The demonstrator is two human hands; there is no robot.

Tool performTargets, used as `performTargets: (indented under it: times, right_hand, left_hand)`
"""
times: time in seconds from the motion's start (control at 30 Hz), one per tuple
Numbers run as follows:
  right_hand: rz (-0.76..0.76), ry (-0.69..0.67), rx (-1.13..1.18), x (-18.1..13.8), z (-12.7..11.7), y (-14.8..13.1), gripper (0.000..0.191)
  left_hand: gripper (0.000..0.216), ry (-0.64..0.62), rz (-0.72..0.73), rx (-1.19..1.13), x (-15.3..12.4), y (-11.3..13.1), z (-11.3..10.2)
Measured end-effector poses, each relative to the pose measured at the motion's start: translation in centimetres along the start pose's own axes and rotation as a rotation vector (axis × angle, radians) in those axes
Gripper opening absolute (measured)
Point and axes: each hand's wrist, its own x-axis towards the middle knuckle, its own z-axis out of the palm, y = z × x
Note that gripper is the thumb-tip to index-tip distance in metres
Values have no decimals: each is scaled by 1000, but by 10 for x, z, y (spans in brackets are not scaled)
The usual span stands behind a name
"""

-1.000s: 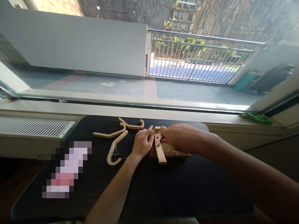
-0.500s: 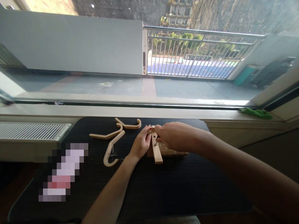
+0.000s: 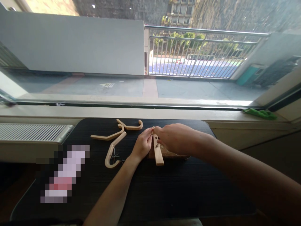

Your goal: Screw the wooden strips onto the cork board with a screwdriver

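Dark table [image 3: 188, 188] is bearing the lot. Right hand [image 3: 175, 136] is curling low, left [image 3: 143, 142] now bunching closer, likely bracing; both grips unclear. Brown block [image 3: 174, 154] is carrying wooden hook [image 3: 158, 156]; screw [image 3: 156, 145] is still protruding.

I look out through one camera on my head, above the near side of the black table [image 3: 183, 191]. It faces forward and down, across the table, over the windowsill [image 3: 150, 112] behind it and out to the railing [image 3: 204, 40] well beyond. It looks from close by, my left hand [image 3: 141, 145] and right hand [image 3: 175, 136] ahead over the table, yet wide enough to include the radiator [image 3: 35, 133] left of the table.
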Motion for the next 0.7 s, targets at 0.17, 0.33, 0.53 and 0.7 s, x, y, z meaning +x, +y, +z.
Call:
performTargets:
  times: [0.17,0.33,0.53,0.7]
  right_hand:
    - [-43,56,68,-3,3,-2,28]
    - [-96,50,81,-6,5,2,23]
    - [-50,18,142,-9,-1,1,25]
    - [-103,-81,54,-7,-6,0,31]
  left_hand:
    - [35,19,-7,2,-2,-1,1]
    - [34,14,-5,8,-1,-3,2]
    - [34,20,-1,-2,-1,-4,2]
    - [33,26,-7,-6,-2,-5,2]
